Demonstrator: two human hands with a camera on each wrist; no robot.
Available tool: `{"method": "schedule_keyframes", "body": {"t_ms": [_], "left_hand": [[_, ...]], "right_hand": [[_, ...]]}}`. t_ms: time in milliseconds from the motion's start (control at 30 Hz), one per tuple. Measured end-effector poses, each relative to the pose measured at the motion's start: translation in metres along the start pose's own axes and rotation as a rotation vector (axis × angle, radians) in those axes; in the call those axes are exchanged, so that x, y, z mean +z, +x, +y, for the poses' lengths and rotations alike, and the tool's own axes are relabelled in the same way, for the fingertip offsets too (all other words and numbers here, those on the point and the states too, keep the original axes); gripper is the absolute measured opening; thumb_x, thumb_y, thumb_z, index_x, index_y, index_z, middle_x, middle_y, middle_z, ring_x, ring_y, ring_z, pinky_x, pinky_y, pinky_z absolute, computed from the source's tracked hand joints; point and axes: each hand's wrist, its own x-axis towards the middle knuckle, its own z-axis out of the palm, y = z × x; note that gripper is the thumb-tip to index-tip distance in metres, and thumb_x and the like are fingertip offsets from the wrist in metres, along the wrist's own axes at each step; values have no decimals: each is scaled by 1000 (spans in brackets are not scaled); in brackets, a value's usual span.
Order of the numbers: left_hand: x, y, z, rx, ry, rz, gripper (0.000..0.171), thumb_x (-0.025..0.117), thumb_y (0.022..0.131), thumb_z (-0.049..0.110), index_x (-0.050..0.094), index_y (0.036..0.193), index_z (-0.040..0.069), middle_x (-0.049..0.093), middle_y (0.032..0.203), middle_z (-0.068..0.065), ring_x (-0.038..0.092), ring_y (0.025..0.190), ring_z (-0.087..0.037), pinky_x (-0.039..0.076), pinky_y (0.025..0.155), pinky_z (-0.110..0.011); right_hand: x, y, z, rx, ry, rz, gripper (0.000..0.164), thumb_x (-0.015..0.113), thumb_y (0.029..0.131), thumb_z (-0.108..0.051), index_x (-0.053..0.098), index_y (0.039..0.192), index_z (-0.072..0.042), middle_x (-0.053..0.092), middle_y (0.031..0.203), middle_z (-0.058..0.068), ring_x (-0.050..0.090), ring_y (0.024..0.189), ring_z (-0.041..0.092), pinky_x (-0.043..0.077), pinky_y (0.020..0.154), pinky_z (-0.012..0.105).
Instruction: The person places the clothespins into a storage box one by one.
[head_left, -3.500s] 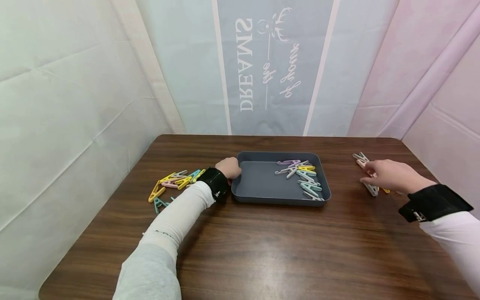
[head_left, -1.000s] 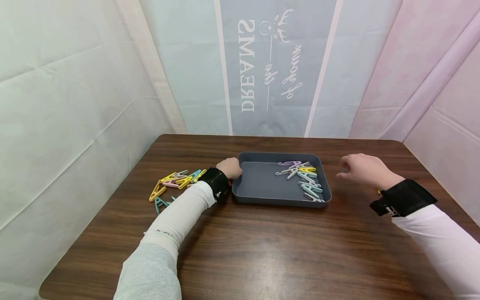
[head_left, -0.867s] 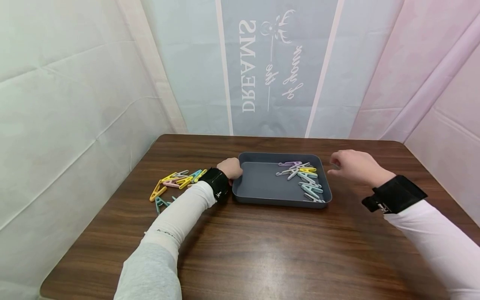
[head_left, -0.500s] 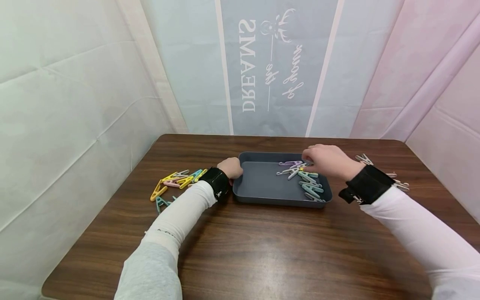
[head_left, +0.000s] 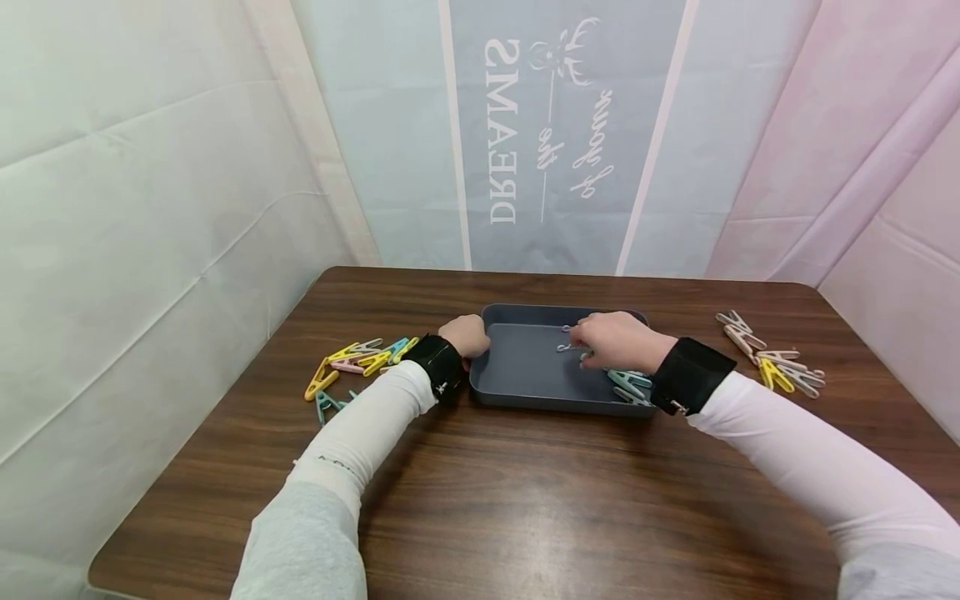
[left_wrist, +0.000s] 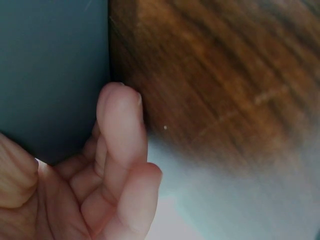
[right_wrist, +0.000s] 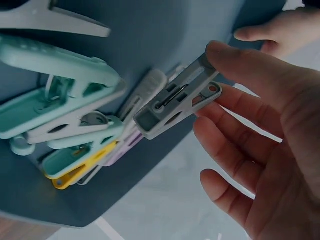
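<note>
- The right hand [head_left: 621, 340] pinches a gray clothespin [right_wrist: 164, 108] between thumb [right_wrist: 245, 65] and forefinger, the other fingers loosely bent; that narrow pinch seems enough for so light a piece.
- The gray clothespin is over the tray [head_left: 521, 367], above the right part of its floor, its far end overlapping the clips behind it; whether it touches them cannot be told.
- A release low over the floor would likely limit bouncing; simply parting thumb and forefinger, without flicking, should suit it.
- Teal clothespins [right_wrist: 60, 57] crowd just beside, so an approach from above looks safer than a sideways sweep, which could snag their open legs.
- The left hand [head_left: 462, 335] grips the tray's left wall, thumb inside and fingers outside; steady, light pressure there should prevent sliding on the table [head_left: 532, 508] without tipping.
- The sleeve [head_left: 795, 454] passes near the right end; a raised wrist would clear the rim better.
</note>
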Motion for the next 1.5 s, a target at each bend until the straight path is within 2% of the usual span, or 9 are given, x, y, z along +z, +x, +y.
{"method": "schedule_keyframes", "body": {"t_ms": [167,500,700,933,1133,1333,1500], "left_hand": [[-2,-1,2,3,-3,3,31,45,98,15,56,70,7,64,62,-9,62,43,-16,49,42,-27],[-2,-4,3,-6,-11,-11,32,45,98,14,56,69,7,64,62,-9,62,42,-16,51,43,-28],[0,-4,1,5,-18,-4,32,44,98,13,56,69,7,64,63,-10,63,42,-17,51,43,-28],[1,0,0,9,-27,-14,33,44,98,13,56,68,6,64,63,-10,63,43,-17,52,43,-29],[2,1,0,5,-27,-13,33,45,97,13,55,66,7,64,62,-10,63,43,-17,52,43,-29],[3,2,0,4,-22,-6,33,45,97,14,55,66,8,64,60,-10,63,43,-17,51,42,-29],[1,1,1,-9,-16,3,31,46,97,15,57,70,6,64,62,-9,62,42,-17,51,42,-29]], "right_hand": [[5,0,1,-6,-12,-38,24,84,75,-15,68,92,-7,57,76,-2,55,71,14,48,62,33],[11,2,4,9,37,-109,22,83,75,-6,70,93,-8,61,79,-1,53,70,14,51,67,34],[14,3,4,-1,27,-121,21,82,75,-3,71,93,-8,62,80,-1,53,71,13,52,68,34],[13,4,-3,-36,-22,-120,19,77,76,5,72,90,-7,64,80,1,55,71,13,51,62,32],[13,2,-2,-28,-23,-126,20,79,76,1,72,93,-7,66,84,2,56,73,14,52,66,33],[-2,-10,8,8,22,-69,28,81,75,-6,71,101,-4,68,95,9,64,83,20,54,71,39],[-20,-27,28,85,33,9,27,78,82,-17,69,104,-5,67,97,9,63,84,21,53,72,43]]}}
